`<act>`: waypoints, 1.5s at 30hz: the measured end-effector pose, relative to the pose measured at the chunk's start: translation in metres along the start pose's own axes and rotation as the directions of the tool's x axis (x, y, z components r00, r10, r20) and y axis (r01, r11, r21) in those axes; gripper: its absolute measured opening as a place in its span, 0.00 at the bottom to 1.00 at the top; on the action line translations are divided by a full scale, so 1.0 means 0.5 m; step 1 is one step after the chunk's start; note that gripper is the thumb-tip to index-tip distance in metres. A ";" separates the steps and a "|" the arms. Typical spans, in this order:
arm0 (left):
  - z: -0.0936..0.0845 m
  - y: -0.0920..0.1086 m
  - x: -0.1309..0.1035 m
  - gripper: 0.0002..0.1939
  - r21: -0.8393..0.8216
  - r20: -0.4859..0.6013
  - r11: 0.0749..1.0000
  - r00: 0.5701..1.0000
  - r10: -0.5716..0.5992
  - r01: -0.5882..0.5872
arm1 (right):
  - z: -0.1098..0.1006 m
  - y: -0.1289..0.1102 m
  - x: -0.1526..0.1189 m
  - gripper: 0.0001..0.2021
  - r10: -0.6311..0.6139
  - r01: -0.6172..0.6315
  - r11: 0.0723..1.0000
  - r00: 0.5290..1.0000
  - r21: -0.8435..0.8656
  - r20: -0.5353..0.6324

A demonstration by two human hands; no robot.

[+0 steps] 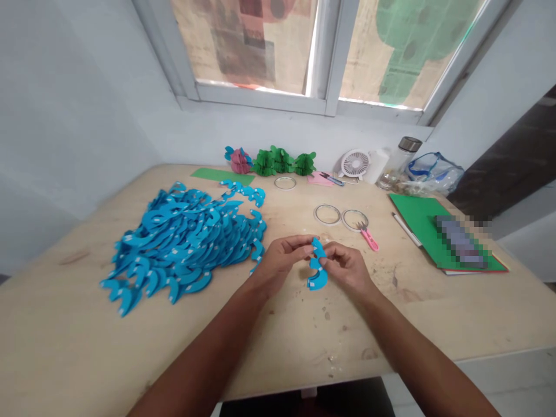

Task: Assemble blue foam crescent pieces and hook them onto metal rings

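A curved blue paper piece [319, 279] with small white patches is held upright between both hands, near the middle of the wooden table [269, 347]. My left hand [284, 255] pinches its upper left edge between thumb and fingers. On the other side, my right hand [345, 263] grips its right edge, thumb on the front face. Left of the hands lies a large heap of similar blue paper pieces [182, 231], with a few loose ones [245, 191] behind it.
Tape rings [327, 215] and pink-handled scissors [369, 237] lie beyond the hands. Green paper figures [281, 160], a pink one [240, 161], a small white fan [355, 164] and a bottle [402, 156] line the wall. Green sheets [428, 231] lie at right.
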State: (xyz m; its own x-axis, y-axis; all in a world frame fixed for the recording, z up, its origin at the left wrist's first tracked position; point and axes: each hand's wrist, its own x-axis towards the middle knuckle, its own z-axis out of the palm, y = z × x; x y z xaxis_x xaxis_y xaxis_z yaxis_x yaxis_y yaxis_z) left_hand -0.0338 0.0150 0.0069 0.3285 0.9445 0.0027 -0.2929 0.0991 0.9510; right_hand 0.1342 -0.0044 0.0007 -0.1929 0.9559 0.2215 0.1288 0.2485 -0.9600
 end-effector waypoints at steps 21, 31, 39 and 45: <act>-0.003 0.003 -0.002 0.10 -0.200 0.136 0.978 0.990 -0.039 0.066 | -0.001 -0.011 -0.004 0.05 0.166 -0.228 0.920 0.964 0.319 0.209; -0.008 0.002 -0.001 0.11 -0.231 0.190 0.971 0.982 -0.017 0.062 | -0.003 -0.011 -0.004 0.04 0.181 -0.246 0.910 0.960 0.334 0.215; -0.010 -0.003 0.002 0.08 -0.232 0.217 0.972 0.976 0.006 0.045 | -0.003 -0.018 -0.005 0.03 0.162 -0.238 0.916 0.956 0.322 0.246; -0.010 0.003 -0.002 0.07 -0.235 0.230 0.971 0.973 0.002 0.053 | -0.003 -0.016 -0.005 0.04 0.168 -0.241 0.921 0.955 0.306 0.245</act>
State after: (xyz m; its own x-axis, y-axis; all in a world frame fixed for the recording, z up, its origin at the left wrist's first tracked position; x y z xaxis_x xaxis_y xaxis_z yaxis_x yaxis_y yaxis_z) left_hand -0.0389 0.0157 0.0070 0.5257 0.8473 0.0759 -0.4777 0.2202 0.8505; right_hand 0.1353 -0.0088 0.0082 -0.4009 0.9161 0.0081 -0.1321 -0.0491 -0.9900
